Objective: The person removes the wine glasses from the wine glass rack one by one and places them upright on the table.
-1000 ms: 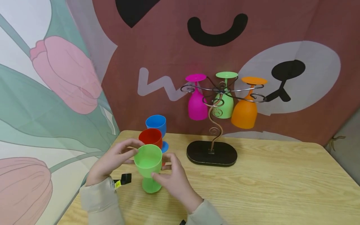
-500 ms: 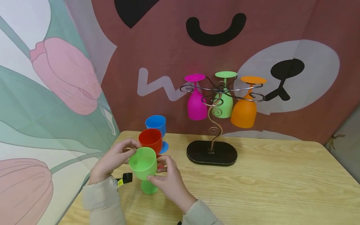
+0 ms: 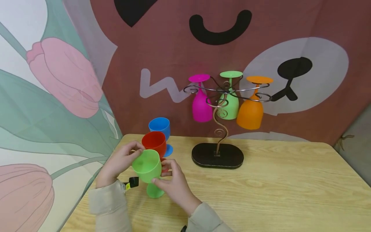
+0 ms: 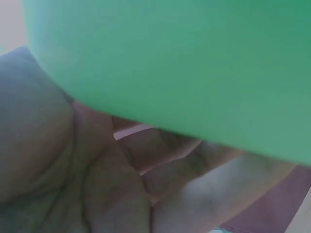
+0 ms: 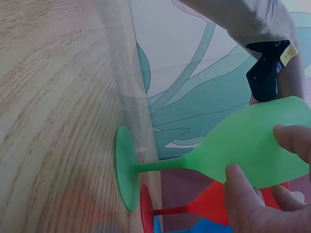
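A green plastic goblet (image 3: 147, 169) stands nearly upright at the front left of the table, its bowl leaning slightly left. My left hand (image 3: 118, 162) holds the bowl's left side near the rim, and the green wall fills much of the left wrist view above the palm. From the right, my right hand (image 3: 176, 187) grips the bowl between thumb and fingers. The right wrist view shows the goblet's foot (image 5: 126, 167) at the tabletop; whether it touches, I cannot tell. Just behind stands a red goblet (image 3: 154, 143), partly hidden, and beyond it a blue goblet (image 3: 160, 126).
A wire goblet rack with a black base (image 3: 217, 156) stands right of the hands. Upside down from it hang a magenta goblet (image 3: 202, 108), a light green goblet (image 3: 230, 106) and an orange goblet (image 3: 250, 112). A printed cloth (image 3: 162, 42) rises behind the table (image 3: 275, 190).
The green goblet has shifted slightly left and its bowl tilted a little that way, with both hands holding it throughout. The head view has moved slightly; the rack and other goblets stay put.
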Available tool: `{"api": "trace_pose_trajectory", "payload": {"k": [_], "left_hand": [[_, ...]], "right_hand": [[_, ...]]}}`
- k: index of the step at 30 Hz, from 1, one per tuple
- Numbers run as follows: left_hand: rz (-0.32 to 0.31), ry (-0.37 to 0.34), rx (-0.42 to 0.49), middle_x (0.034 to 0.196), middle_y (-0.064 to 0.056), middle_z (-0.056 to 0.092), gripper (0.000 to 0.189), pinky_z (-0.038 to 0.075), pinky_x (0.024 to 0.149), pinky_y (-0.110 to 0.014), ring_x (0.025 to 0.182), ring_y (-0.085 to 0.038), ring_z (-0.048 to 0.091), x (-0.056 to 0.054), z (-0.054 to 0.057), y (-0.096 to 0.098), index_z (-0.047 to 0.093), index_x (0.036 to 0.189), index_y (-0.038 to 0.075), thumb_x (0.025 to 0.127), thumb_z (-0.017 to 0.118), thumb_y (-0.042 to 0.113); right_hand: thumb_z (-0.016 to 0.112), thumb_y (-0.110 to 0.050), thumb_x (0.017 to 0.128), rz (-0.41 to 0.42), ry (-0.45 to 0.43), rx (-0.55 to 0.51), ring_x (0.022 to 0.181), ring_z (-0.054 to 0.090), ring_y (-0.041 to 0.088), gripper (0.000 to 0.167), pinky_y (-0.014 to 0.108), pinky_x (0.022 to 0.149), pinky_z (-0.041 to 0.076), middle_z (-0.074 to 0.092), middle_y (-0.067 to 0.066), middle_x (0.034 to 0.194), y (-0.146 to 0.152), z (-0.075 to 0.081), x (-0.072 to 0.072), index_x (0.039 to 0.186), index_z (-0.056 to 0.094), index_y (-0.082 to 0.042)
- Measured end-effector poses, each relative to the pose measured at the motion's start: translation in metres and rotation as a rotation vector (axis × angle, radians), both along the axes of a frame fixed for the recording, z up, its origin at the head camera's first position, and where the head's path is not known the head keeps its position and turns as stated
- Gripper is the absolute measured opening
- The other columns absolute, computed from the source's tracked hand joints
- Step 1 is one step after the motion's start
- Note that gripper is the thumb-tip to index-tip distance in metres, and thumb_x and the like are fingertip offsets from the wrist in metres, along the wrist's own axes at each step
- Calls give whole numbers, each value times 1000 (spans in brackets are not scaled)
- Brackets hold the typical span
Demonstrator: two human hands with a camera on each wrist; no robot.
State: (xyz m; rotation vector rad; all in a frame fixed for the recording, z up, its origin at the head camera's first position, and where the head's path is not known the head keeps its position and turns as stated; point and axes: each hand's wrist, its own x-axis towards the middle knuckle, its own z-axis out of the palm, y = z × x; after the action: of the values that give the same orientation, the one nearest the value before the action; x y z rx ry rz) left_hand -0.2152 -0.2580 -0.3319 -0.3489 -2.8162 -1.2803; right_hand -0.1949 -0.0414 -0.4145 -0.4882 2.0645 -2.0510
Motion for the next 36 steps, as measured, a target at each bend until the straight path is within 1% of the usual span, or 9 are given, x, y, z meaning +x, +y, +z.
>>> {"api": "trace_pose_trajectory", "payload": {"k": [7, 11, 14, 17, 22, 26, 31, 34, 36], "left_hand": [[32, -9, -16, 111, -9, 66, 19, 54, 78, -35, 93, -24, 62, 2, 3, 3, 64, 115, 6, 107, 53, 20], [38, -3, -31, 111, -10, 66, 20, 56, 80, -37, 94, -25, 63, 4, 5, 5, 63, 116, 6, 106, 53, 20], [40, 2, -53, 113, -11, 66, 23, 58, 80, -40, 94, -26, 65, 6, 7, 7, 62, 119, 5, 106, 54, 22], [51, -8, -82, 114, -13, 67, 27, 60, 79, -41, 94, -27, 65, 8, 12, 10, 61, 122, 5, 106, 55, 25], [71, -10, -128, 114, -14, 68, 26, 60, 76, -42, 93, -28, 67, 12, 17, 16, 60, 122, 5, 105, 55, 24], [59, 10, -146, 116, -16, 68, 26, 61, 77, -44, 95, -31, 67, 12, 16, 17, 59, 123, 3, 105, 55, 22], [61, 1, -133, 118, -19, 67, 30, 61, 77, -45, 99, -35, 67, 11, 15, 16, 57, 128, 2, 105, 54, 22], [80, 23, -128, 118, -19, 67, 31, 61, 78, -46, 102, -37, 66, 12, 16, 17, 57, 129, 2, 106, 54, 22], [92, 58, -128, 119, -19, 66, 31, 60, 80, -48, 104, -38, 65, 12, 17, 18, 57, 129, 2, 106, 54, 22]], "right_hand": [[79, -18, 89, 10, -2, -4, 106, 57, 23, 47, 35, 88, 57, 53, 4, 119, 1, 2, 0, 128, 52, -14], [78, -18, 90, 10, -5, -10, 107, 57, 23, 46, 36, 88, 57, 54, 4, 119, 1, 1, 1, 128, 52, -14], [78, -18, 90, 10, -7, -8, 107, 58, 24, 46, 37, 89, 57, 54, 5, 120, 2, 2, 1, 128, 52, -13], [77, -18, 91, 12, -8, -8, 108, 57, 24, 46, 37, 89, 57, 53, 5, 121, 2, 3, 0, 128, 51, -13], [76, -17, 91, 13, 4, -14, 109, 57, 24, 45, 37, 89, 57, 53, 5, 121, 2, 4, 1, 129, 51, -11], [76, -18, 91, 15, 4, -11, 109, 58, 25, 45, 38, 90, 57, 54, 6, 122, 4, 4, 1, 128, 52, -11], [77, -19, 91, 19, -15, -19, 110, 58, 26, 45, 36, 89, 57, 54, 6, 122, 6, 6, 1, 129, 53, -11], [76, -17, 91, 8, 0, -25, 110, 59, 28, 43, 37, 88, 58, 55, 7, 122, 9, 7, -1, 128, 54, -10], [75, -16, 92, -10, 23, -15, 110, 60, 28, 40, 37, 88, 58, 56, 8, 122, 11, 8, -2, 126, 55, -9]]}}
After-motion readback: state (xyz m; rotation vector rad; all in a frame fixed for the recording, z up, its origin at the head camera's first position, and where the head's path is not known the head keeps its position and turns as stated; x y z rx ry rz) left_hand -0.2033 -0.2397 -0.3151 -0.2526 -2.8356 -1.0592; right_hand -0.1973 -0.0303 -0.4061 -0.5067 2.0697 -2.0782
